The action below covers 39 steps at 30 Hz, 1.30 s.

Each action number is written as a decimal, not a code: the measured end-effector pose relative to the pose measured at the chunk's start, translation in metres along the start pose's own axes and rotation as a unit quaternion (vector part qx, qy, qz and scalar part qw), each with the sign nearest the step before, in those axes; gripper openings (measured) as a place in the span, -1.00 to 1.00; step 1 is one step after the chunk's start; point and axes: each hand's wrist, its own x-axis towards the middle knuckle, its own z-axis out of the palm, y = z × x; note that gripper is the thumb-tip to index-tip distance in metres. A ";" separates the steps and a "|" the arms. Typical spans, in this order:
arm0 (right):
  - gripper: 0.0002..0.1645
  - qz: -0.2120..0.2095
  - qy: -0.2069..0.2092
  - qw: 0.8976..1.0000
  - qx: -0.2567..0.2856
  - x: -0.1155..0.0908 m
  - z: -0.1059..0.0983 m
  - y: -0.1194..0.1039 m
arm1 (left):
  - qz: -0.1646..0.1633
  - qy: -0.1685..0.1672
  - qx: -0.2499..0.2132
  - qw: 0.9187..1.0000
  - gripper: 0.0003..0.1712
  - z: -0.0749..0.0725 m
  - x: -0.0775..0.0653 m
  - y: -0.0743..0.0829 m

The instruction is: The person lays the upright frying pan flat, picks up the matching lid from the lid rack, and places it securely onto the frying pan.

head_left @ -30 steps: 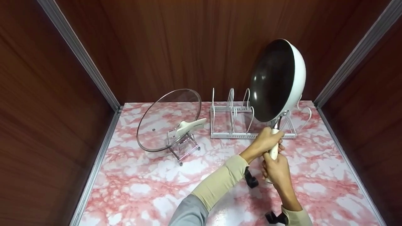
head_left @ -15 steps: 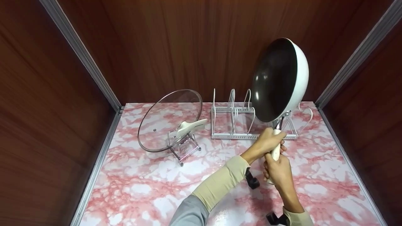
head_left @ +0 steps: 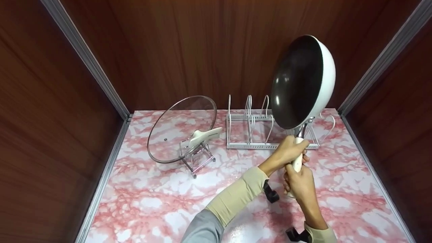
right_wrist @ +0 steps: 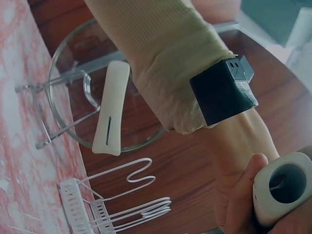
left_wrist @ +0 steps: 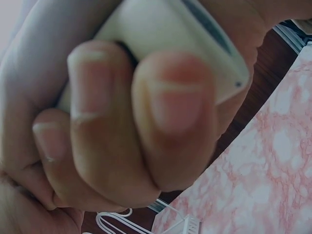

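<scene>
A deep frying pan (head_left: 298, 84), white outside and dark inside, is held up and tilted over the right part of the white wire rack (head_left: 251, 146) in the head view. My left hand (head_left: 287, 149) grips its cream handle (head_left: 297, 164) near the metal joint. Just below, my right hand (head_left: 300, 182) holds the lower part of the same handle. Curled fingers (left_wrist: 112, 131) wrap the handle in the left wrist view. From the right wrist, the handle's hollow end (right_wrist: 263, 195) shows. The pan's body hides part of the rack, so contact between them cannot be told.
Left of the rack, a glass lid (head_left: 168, 135) with a cream knob (head_left: 204, 135) leans in a small chrome stand (head_left: 202, 164). A pink-and-white marbled table (head_left: 152, 202) lies beneath. Brown wood panels (head_left: 202, 50) enclose the back and sides.
The pan has shifted slightly up and to the right, with both hands keeping their hold on the handle. Lid, stand and rack stay where they were.
</scene>
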 end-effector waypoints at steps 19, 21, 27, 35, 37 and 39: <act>-0.63 -0.018 -0.004 1.000 0.010 -0.007 0.001 -0.006 | 0.013 -0.005 0.003 1.000 -0.64 -0.002 -0.006 0.007; -0.63 -0.019 -0.004 1.000 0.013 -0.008 0.001 -0.006 | 0.014 -0.005 0.003 1.000 -0.65 -0.002 -0.007 0.008; -0.63 -0.024 -0.009 0.999 0.027 -0.009 0.002 -0.007 | 0.014 0.002 0.013 1.000 -0.62 -0.002 -0.010 0.010; -0.63 -0.030 -0.015 0.999 0.039 -0.012 0.001 -0.008 | 0.019 -0.010 0.016 1.000 -0.60 -0.002 -0.013 0.012; -0.63 -0.030 -0.015 0.999 0.042 -0.012 0.001 -0.008 | 0.019 -0.010 0.016 1.000 -0.61 -0.002 -0.014 0.013; -0.63 -0.027 -0.016 0.998 0.047 -0.012 0.001 -0.008 | 0.019 -0.007 0.020 1.000 -0.63 -0.002 -0.014 0.014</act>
